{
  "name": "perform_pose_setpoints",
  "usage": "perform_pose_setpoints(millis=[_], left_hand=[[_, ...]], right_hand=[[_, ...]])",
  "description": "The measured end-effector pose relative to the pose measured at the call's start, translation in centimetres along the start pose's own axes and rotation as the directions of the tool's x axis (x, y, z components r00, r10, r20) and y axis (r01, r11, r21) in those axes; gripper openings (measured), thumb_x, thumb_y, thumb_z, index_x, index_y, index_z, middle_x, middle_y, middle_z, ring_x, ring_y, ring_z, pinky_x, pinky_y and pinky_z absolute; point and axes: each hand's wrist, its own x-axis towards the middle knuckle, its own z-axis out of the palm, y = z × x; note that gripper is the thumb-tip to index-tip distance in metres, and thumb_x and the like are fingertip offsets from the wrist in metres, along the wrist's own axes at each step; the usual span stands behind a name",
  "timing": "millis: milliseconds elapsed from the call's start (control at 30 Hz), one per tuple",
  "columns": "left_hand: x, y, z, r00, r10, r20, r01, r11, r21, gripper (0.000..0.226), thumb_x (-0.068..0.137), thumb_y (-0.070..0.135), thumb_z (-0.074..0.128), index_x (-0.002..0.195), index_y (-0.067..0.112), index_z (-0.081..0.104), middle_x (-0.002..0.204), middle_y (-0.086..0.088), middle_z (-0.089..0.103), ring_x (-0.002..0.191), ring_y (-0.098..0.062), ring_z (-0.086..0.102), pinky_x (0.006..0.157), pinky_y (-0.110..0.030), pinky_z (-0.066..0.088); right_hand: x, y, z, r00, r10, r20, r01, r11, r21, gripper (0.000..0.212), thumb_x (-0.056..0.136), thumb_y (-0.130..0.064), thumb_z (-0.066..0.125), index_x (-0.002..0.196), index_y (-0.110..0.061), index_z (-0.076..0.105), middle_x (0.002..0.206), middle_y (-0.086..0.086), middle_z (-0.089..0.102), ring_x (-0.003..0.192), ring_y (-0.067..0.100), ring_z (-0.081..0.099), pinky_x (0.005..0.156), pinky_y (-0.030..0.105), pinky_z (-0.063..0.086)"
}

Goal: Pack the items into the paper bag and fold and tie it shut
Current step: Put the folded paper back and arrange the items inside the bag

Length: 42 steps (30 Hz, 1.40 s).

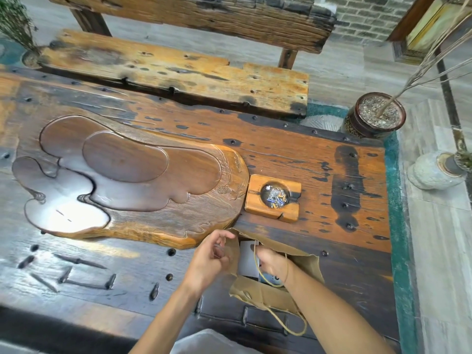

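Indoors: dark plank table, bench behind; left hand pinches paper bag rim, right hand inside, grip hidden.

Paper bag I'm at is plain tan-brown, white item inside. Table orange with black stains; ashtray lighter orange wood.

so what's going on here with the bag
A person is working at an open brown paper bag on a wooden table. The left hand holds the bag's left edge, while the right hand reaches inside beside a white item. The bag is not yet folded or tied.
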Motion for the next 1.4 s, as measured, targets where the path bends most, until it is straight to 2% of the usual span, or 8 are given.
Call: perform_pose_setpoints(millis=[200,667,767,867,933,1000,1100,1400], left_hand=[[0.0,0.2,-0.1,1.000,-0.011,0.010,0.010,1.000,0.027,0.054,0.074,-0.027,0.048,0.108,0.014,0.062,0.082,0.005,0.041,0.056,0.003,0.041,0.062,-0.026,0.038],[0.4,-0.3,-0.1,0.999,-0.013,0.030,0.014,0.999,-0.032,0.056,0.073,-0.027,0.047,0.106,0.015,0.064,0.077,0.006,0.037,0.053,-0.001,0.036,0.075,-0.037,0.039],[0.7,-0.7,0.0,1.000,-0.023,0.017,0.024,0.998,-0.063,0.058,0.070,-0.029,0.046,0.103,0.016,0.065,0.075,0.006,0.037,0.052,-0.001,0.036,0.079,-0.038,0.041],[0.8,-0.7,0.4,1.000,-0.016,0.021,0.018,0.997,-0.070,0.062,0.069,-0.033,0.042,0.099,0.016,0.065,0.076,0.005,0.039,0.051,0.000,0.038,0.077,-0.040,0.041],[0.7,-0.6,0.7,0.999,-0.005,0.038,0.008,0.997,-0.072,0.062,0.069,-0.034,0.037,0.101,0.012,0.063,0.075,0.004,0.039,0.051,0.001,0.038,0.075,-0.038,0.037],[0.6,-0.7,0.9,0.999,0.016,0.048,-0.015,1.000,-0.024,0.063,0.068,-0.033,0.036,0.103,0.011,0.063,0.074,0.004,0.039,0.052,-0.001,0.037,0.070,-0.036,0.034],[0.6,-1.3,0.9,0.998,0.038,0.059,-0.039,0.999,0.025,0.068,0.066,-0.032,0.037,0.101,0.019,0.065,0.074,0.004,0.039,0.056,-0.006,0.036,0.063,-0.033,0.034],[0.8,-2.3,0.5,0.997,0.037,0.064,-0.037,0.999,-0.002,0.071,0.068,-0.030,0.045,0.091,0.034,0.067,0.074,0.007,0.038,0.052,-0.003,0.036,0.076,-0.036,0.049]], right_hand=[[0.0,-0.2,1.0,0.999,0.015,-0.041,-0.015,1.000,-0.013,0.042,0.107,-0.016,0.032,0.143,0.006,0.038,0.118,0.010,0.056,0.082,0.020,0.053,0.062,0.030,0.042],[2.3,2.6,-2.6,0.999,-0.029,0.026,0.026,0.993,0.118,0.023,0.101,-0.011,0.041,0.106,0.001,0.059,0.133,0.027,0.055,0.106,0.033,0.060,0.099,0.041,0.048],[-4.7,0.7,-0.6,0.996,0.090,-0.006,-0.089,0.991,0.104,0.025,0.100,-0.006,0.037,0.089,0.005,0.056,0.102,0.029,0.062,0.086,0.037,0.060,0.098,0.047,0.047],[-7.3,-0.1,-0.7,0.998,0.054,0.028,-0.056,0.996,0.072,0.036,0.103,-0.004,0.034,0.075,0.001,0.055,0.057,0.016,0.065,0.049,0.025,0.064,0.058,0.032,0.059],[-7.3,0.4,-1.6,0.999,0.031,-0.016,-0.030,0.999,0.012,0.035,0.104,-0.010,0.036,0.079,0.002,0.059,0.052,0.013,0.067,0.039,0.019,0.064,0.073,0.031,0.063],[-6.8,0.6,-2.6,0.994,0.015,-0.110,-0.022,0.998,-0.063,0.033,0.103,-0.019,0.041,0.109,0.010,0.056,0.087,0.027,0.072,0.065,0.029,0.069,0.102,0.049,0.050],[-6.8,0.9,-3.6,0.983,0.001,-0.181,-0.029,0.987,-0.155,0.059,0.099,-0.031,0.055,0.139,0.008,0.038,0.134,0.034,0.053,0.110,0.039,0.061,0.090,0.049,0.054],[-5.4,2.2,-5.7,0.930,0.082,-0.359,-0.236,0.882,-0.409,0.029,0.084,-0.034,0.076,0.082,-0.010,0.059,0.062,0.006,0.051,0.049,0.014,0.049,0.055,0.025,0.051]])
